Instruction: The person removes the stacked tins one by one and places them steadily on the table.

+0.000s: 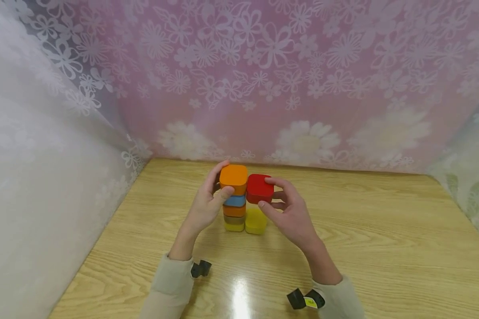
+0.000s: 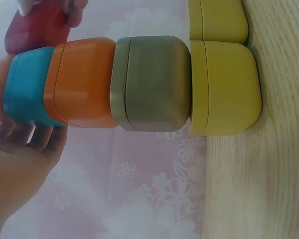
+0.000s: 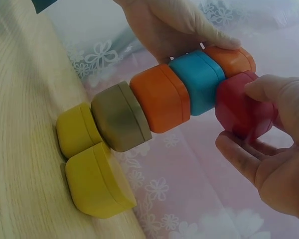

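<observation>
Hands curl: left hand (image 1: 208, 200) grips the top orange block (image 1: 233, 174), right hand (image 1: 292, 217) pinches the red block (image 1: 259, 186) beside it, at three o'clock; better keep the stack (image 1: 234, 211) upright.

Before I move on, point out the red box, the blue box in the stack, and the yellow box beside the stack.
Red box (image 1: 257, 185): head view, on its top face.
Blue box (image 3: 195, 83): right wrist view, on its side.
Yellow box (image 1: 256, 219): head view, on its top.
</observation>
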`<state>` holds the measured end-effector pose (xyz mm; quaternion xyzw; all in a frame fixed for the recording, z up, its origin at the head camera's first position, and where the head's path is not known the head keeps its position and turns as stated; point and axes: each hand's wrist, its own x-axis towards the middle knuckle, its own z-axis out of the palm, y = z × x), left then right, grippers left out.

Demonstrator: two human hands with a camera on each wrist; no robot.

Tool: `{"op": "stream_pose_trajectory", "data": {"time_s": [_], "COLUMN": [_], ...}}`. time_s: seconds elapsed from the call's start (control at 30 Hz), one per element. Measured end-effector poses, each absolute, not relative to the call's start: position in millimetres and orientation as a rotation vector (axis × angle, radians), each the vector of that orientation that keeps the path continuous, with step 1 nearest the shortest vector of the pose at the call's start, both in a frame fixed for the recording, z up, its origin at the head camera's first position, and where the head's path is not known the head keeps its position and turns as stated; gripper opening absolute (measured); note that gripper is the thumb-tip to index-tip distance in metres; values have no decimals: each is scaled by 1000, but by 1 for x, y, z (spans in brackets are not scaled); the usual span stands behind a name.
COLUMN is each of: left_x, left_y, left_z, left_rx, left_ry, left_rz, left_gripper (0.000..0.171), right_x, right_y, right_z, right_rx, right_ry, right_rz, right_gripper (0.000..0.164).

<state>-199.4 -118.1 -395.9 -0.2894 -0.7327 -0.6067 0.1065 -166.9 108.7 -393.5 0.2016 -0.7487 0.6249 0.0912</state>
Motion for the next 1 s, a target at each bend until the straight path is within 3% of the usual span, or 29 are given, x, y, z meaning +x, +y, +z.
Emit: {"op": "stream_pose_trajectory", "data": {"time_s": [1.0], "left_x": [-200], "left_y": [-117], "left_z": [-397], "left_rx": [-851], "left_ry": [-2151], "left_rz": [-1792], "left_gripper": [78], "right_x": [-173], "right_y": [111], "right_z": [-407], "right_rx": [543], "right_ry": [-2451], "right_rz": [1849], "right_gripper": [50]}}
